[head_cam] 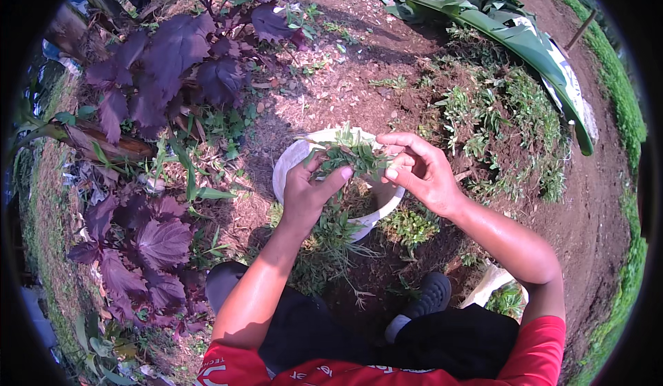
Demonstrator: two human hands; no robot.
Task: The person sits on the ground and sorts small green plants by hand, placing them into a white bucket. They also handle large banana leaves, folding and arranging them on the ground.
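Observation:
My left hand grips a bunch of small green leafy plants above a white bucket. At the bunch's right side, my right hand has its thumb and fingertips close together by the leaf ends; whether they pinch a stem is unclear. Inside the bucket, partly hidden by the hands and the bunch, lies some plant matter. More green plants lie against the bucket's near side, and a low leafy clump is at its lower right.
Purple-leaved plants stand at the left, with a second group nearer me. A large heap of uprooted plants lies at the right, beside a big green leaf. A whitish sack is near my shoe.

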